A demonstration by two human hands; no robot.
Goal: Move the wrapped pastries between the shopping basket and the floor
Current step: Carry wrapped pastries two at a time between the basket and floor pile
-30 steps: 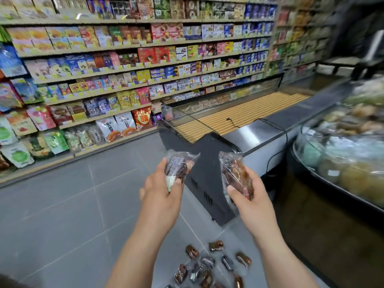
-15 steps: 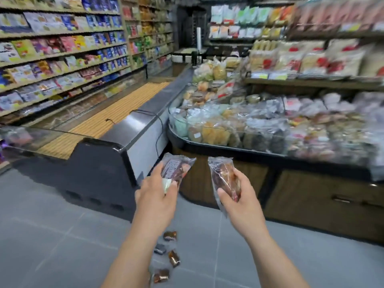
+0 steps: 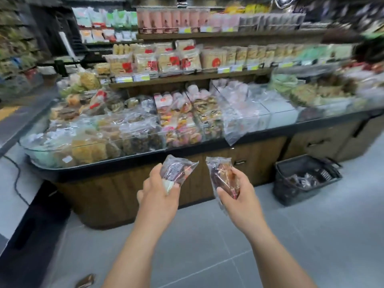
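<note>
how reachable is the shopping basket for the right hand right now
Probably not yet: the right hand, gripping a wrapped pastry, is held up well short of the shopping basket on the floor to its right. Nothing stands between them.

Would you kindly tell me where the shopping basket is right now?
In the head view, the shopping basket sits on the floor at the right, beside the display counter, right of the right hand.

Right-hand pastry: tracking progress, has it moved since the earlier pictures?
Yes: the pastry swung right, from the black freezer end to before the wooden counter, nearer the basket.
</note>
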